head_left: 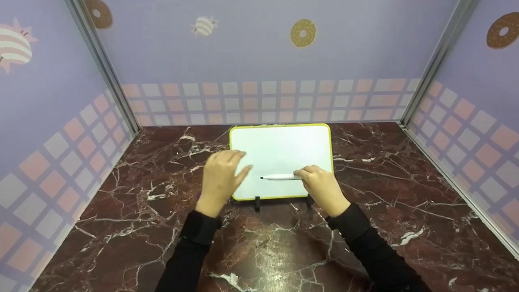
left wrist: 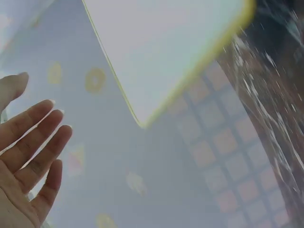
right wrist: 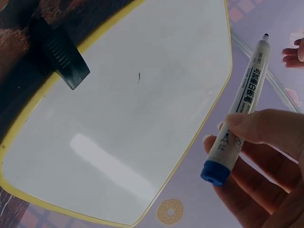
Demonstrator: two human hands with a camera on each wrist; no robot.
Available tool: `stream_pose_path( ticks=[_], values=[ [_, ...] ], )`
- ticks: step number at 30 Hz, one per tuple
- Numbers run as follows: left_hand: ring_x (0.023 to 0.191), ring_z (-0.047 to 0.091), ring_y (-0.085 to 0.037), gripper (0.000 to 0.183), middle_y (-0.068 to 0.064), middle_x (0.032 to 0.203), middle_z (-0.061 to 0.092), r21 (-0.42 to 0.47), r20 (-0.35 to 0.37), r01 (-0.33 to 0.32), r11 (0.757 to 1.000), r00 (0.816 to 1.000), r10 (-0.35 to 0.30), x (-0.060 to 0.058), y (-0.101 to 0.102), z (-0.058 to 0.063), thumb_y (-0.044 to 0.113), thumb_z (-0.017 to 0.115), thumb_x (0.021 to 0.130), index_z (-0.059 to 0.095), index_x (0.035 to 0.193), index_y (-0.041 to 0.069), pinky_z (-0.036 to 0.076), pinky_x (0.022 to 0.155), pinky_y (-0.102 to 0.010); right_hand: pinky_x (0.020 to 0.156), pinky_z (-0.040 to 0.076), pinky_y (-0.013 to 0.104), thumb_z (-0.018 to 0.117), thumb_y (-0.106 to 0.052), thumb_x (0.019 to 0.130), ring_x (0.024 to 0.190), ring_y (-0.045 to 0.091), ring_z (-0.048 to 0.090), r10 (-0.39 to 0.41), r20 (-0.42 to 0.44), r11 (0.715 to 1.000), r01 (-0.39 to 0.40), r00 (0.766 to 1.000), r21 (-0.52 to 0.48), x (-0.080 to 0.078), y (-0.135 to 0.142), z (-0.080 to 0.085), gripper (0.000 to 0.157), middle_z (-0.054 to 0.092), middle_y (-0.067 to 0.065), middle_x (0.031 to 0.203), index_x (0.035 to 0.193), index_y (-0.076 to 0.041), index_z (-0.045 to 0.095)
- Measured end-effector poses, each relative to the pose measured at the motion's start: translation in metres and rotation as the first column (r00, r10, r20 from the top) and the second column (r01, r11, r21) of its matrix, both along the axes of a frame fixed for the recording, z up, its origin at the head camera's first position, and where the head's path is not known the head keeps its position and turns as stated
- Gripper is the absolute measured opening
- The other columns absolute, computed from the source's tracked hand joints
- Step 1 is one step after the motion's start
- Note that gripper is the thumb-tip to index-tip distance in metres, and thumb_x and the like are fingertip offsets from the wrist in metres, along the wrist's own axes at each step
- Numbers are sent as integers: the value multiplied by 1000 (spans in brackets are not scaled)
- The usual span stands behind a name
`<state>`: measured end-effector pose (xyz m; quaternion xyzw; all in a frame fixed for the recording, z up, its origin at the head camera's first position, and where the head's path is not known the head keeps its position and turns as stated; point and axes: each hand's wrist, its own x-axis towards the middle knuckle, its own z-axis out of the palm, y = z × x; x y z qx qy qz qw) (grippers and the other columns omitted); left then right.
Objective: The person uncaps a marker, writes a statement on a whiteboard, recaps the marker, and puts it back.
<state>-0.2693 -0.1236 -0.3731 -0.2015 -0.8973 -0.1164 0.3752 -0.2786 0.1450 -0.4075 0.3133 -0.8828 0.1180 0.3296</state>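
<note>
Nearest to us, two dark sleeves reach over the marble table (head_left: pixel 121 227). Our right hand (head_left: pixel 322 188) pinches a white marker (head_left: pixel 282 177) between thumb and curled fingers (right wrist: pixel 266 128), its uncapped tip pointing left, level over the lower part of the whiteboard (head_left: pixel 284 150). Our left hand (head_left: pixel 221 178) hovers at the board's left edge, fingers (left wrist: pixel 33 137) straight and slightly apart, holding nothing. The yellow-rimmed board stands on black feet (right wrist: pixel 64 57), bearing one small dark mark (right wrist: pixel 138 77). Behind it rises the lilac wall (head_left: pixel 259 52).
</note>
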Motion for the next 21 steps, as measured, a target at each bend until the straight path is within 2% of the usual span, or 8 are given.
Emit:
stream_pose_path(
  ticks=[4,9,14,21],
  values=[
    [100,71,-23,40,-6,108,75,-63,-15,84,994,996,-86,7,24,-7,37,77,82,73,110,9,56,95,-39,67,61,34,74,4,82,82,24,70,2,0,1000,-2,1000,4,2,-2,0,18,73,7,89,96,-6,77],
    [97,70,-18,40,-3,104,75,-104,-1,173,979,985,-174,7,43,-25,34,82,78,74,108,10,57,91,-34,68,61,34,75,3,82,83,24,70,11,18,1000,-11,1000,7,4,-4,0,17,73,7,90,97,-6,77],
    [93,70,-16,35,-1,99,75,-119,4,206,971,978,-207,6,51,-39,29,84,77,74,105,10,57,87,-31,67,61,34,74,3,84,84,23,70,24,39,1000,-25,999,13,8,-7,0,17,73,6,90,98,-7,76],
    [84,69,-16,23,-1,93,75,-118,34,222,968,975,-220,5,55,-47,23,79,82,75,100,10,56,77,-30,66,61,31,74,3,84,82,21,69,35,22,999,-35,999,29,10,-11,-1,16,73,6,88,96,-7,77]
  ],
)
